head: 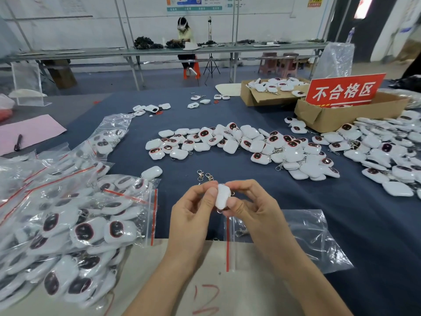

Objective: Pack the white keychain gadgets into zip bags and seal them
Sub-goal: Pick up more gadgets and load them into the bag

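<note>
Both hands are raised a little above the table (182,119), which is covered with a dark blue cloth; between them is one white keychain gadget (222,195), held upright with its plain white side toward the camera. The left hand (193,213) pinches its left edge with curled thumb and forefinger; the right hand (250,208) pinches the right edge in the same way, its thumb low near the metal ring under the gadget. Just behind the hands lie two loose metal clasps (205,175) on the cloth. An empty zip bag (307,238) with a red stripe lies flat under the right forearm, partly on a beige sheet (205,293) with red writing. At the left is a heap of filled bags (68,224); each has a red strip at its mouth. Further back many loose gadgets (239,144) are spread across the middle and to the right; a cardboard box (330,119) with a red sign (344,91) stands behind them. A pink sheet (29,133) with a pen (18,142) lies far left.
</note>
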